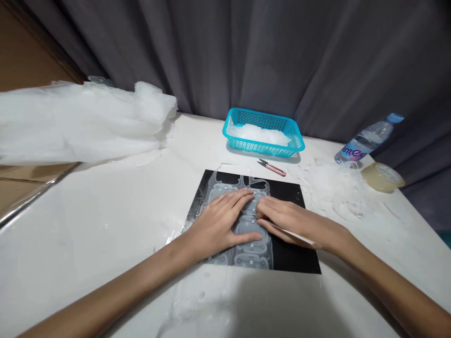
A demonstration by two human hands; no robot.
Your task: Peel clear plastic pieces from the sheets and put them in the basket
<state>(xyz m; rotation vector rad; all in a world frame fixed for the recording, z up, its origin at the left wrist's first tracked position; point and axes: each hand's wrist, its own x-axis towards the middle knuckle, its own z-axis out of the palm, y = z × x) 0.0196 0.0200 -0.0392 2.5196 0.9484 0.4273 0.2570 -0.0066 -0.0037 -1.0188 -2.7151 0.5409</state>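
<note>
A translucent sheet of moulded rounded shapes (pixel 251 249) lies over a black mat (pixel 292 256) on the white table. My left hand (pixel 227 218) rests flat on the sheet's left part, its fingers spread and thumb stretched to the right. Close to its fingertips, my right hand (pixel 282 217) is closed at the sheet's right side. A thin, pale, stick-like tool (pixel 294 234) runs through this hand back toward the wrist. Its tip is hidden by the fingers, so its exact kind does not show. Cut-out holes appear near the sheet's far edge.
Behind the mat lie pink-handled thread snips (pixel 273 167) and a blue basket (pixel 262 148) containing white translucent pieces. Thin scraps (pixel 338 188), a water bottle (pixel 368 139) and a tape roll (pixel 382 177) are at right. Stacked translucent sheets (pixel 77 122) fill the far left; a grey curtain (pixel 264 56) hangs behind.
</note>
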